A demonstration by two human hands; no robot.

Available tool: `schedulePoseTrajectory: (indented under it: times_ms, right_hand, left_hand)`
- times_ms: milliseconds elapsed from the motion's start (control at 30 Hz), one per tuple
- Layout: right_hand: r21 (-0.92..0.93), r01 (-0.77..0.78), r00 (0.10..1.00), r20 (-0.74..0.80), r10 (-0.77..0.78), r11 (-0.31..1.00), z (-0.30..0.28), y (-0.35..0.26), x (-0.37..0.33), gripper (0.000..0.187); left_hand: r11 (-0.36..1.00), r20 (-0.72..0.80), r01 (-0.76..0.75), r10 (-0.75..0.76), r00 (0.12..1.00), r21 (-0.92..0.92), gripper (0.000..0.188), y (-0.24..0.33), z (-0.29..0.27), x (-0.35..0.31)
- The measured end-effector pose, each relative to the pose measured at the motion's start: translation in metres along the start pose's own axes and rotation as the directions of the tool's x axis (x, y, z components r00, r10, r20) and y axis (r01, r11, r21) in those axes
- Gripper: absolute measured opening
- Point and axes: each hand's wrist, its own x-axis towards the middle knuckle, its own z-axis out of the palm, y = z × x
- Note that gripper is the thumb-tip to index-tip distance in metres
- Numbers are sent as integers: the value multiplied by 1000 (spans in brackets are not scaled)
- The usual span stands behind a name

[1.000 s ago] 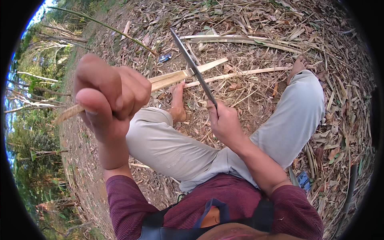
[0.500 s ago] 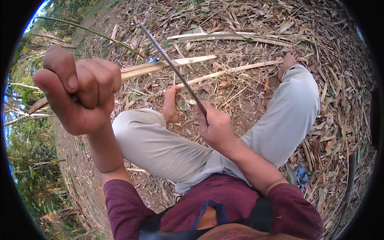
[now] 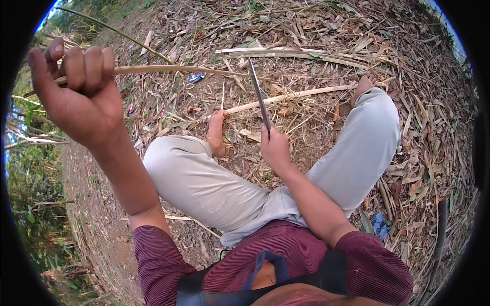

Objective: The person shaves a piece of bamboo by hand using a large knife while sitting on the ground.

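Note:
My left hand [image 3: 84, 97], raised at the upper left, is closed round a long pale bamboo strip [image 3: 163, 68]. The strip stretches from the fist to the right, bowing slightly, and its far end lies in line with the knife's tip. In my right hand [image 3: 276, 149], closed on the handle, is a long dark-bladed knife [image 3: 258, 94], held over the ground between my legs with its blade pointing up and slightly left. The handle is mostly hidden by my fingers. Another split bamboo strip [image 3: 296, 95] lies on the ground, spanning from one bare foot to the other.
Several split strips [image 3: 286, 52] lie in a bundle beyond my feet. A green stalk [image 3: 117, 37] slants at the upper left. Blue wrappers [image 3: 380, 225] lie among dry leaves, and a dark pole [image 3: 440, 234] is at the right. My bent legs [image 3: 196, 176] frame the ground.
My left hand has moved up and left with the bamboo strip, which now shows a narrower side. The knife has swung more upright, its tip moving right and down, and my right hand has shifted slightly right.

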Motion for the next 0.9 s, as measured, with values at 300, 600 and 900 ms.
schedulePoseTrajectory:
  times_ms: [300,600,900]
  right_hand:
    - [17,-146,977,162,141,989,10,3,-7,32]
    - [274,14,996,80,-37,962,-30,-65,-6,28]
    - [384,456,889,-164,-426,803,-67,-152,20,36]
  left_hand:
    - [972,-140,-127,156,978,200,23,-53,3,87]
    - [997,-26,-63,62,998,-39,27,-48,-8,73]
    - [999,86,-38,36,996,26,27,-40,34,49]
